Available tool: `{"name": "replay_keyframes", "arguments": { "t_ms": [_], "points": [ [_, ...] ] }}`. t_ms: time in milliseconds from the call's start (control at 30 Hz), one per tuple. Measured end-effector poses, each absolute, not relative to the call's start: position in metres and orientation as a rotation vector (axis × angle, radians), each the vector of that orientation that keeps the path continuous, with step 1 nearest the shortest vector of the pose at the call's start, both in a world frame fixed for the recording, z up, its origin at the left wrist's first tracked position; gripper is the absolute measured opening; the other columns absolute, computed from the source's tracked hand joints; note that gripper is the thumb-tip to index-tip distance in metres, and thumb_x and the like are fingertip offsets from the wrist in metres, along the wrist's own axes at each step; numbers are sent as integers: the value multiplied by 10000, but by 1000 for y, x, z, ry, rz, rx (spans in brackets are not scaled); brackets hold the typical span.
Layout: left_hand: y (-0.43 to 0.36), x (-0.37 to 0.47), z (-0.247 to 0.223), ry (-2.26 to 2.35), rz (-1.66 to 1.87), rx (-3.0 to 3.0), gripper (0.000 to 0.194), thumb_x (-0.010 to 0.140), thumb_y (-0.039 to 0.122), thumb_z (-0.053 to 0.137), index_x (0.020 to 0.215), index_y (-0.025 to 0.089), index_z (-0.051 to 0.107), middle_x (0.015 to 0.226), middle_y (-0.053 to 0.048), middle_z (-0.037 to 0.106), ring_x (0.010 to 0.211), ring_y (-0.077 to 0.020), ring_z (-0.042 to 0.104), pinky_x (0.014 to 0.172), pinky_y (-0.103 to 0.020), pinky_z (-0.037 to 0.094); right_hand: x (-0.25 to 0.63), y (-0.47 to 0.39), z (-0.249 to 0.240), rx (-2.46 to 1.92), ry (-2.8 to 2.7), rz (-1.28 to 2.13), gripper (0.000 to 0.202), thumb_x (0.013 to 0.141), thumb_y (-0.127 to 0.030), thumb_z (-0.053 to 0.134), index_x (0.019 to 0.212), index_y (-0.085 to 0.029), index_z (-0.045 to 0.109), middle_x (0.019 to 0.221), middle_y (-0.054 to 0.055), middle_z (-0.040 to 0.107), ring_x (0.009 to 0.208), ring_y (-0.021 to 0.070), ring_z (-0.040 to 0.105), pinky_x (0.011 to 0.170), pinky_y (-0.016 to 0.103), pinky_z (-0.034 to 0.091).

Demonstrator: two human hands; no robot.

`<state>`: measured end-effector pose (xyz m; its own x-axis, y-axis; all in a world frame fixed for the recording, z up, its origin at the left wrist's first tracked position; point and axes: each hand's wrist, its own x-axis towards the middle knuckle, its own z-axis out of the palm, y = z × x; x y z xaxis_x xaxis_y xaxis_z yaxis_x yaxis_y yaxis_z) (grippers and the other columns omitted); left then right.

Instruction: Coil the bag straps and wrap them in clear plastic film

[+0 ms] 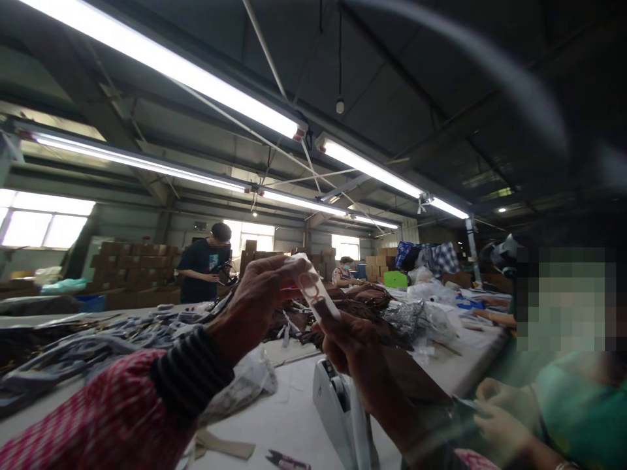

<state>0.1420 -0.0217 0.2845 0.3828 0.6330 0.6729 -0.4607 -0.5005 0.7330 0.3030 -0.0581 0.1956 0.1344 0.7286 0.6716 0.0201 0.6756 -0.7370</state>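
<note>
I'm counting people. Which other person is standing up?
The person in the black shirt by the cardboard boxes stands; the others sit at the table.

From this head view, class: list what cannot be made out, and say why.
- Clear strip, head view: held up by left hand and right hand; its print is too small.
- Dispenser: right forearm covers it, bottom edge cuts it.
- Small snips: cut off by bottom edge.
- Far cartons: too small.

The clear plastic sleeve (313, 290) is a narrow, translucent strip with rounded ends, raised above the table at a slant, upper end to the left and lower end to the right. A small brown item shows faintly inside near mid-length. The upper end is pinched between fingertips; the lower end rests against the other hand.
</note>
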Motion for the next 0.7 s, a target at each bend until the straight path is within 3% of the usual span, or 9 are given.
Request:
{"name": "replay_keyframes", "arguments": {
  "t_ms": [100, 200, 300, 400, 533, 700],
  "points": [
    [-19, 119, 298, 103, 1217, 1557, 345, 917, 444, 739, 845, 111, 788, 810, -119, 773, 789, -264, 748, 732, -340, 610, 314, -66, 199, -784, -1468, 236, 391, 959, -489, 637, 720, -180, 629, 486, -74, 408, 432, 81, 300, 441, 237, 231],
    [-12, 107, 299, 192, 1074, 1493, 578, 990, 612, 544, 882, 102, 794, 823, -159, 783, 789, -301, 761, 662, -362, 608, 324, -77, 200, -833, -1659, -368, 291, 1053, -333, 510, 907, -172, 703, 618, -16, 541, 550, 130, 481, 535, 265, 334],
    [-10, 109, 279, 367, 860, 1669, 504, 960, 574, 624, 914, 108, 809, 954, -186, 803, 825, -281, 766, 588, -268, 558, 331, -83, 204, -745, -1834, -952, 270, 1076, -191, 423, 1180, -145, 668, 733, 31, 645, 610, 161, 567, 579, 298, 371],
    [-16, 118, 244, 358, 522, 1806, 465, 960, 540, 643, 862, 111, 794, 765, -160, 778, 584, -201, 702, 496, -231, 476, 334, -85, 209, -725, -1957, -1302, 261, 1084, -131, 408, 1235, -130, 621, 772, 36, 678, 604, 159, 570, 588, 324, 373],
    [-23, 126, 203, 203, 563, 1695, 342, 991, 460, 627, 925, 146, 745, 690, -77, 724, 399, -74, 480, 410, -182, 347, 334, -82, 209, -662, -2033, -1451, 207, 1088, -127, 438, 1228, -138, 590, 761, 17, 681, 602, 148, 580, 576, 332, 361],
    [-33, 126, 189, 234, 722, 1608, 268, 963, 389, 690, 860, 142, 706, 605, -10, 614, 424, -46, 396, 415, -162, 274, 335, -71, 197, -689, -2053, -1281, 195, 1089, -123, 415, 1210, -128, 567, 789, 30, 688, 616, 153, 598, 578, 312, 371]
  ]
}}
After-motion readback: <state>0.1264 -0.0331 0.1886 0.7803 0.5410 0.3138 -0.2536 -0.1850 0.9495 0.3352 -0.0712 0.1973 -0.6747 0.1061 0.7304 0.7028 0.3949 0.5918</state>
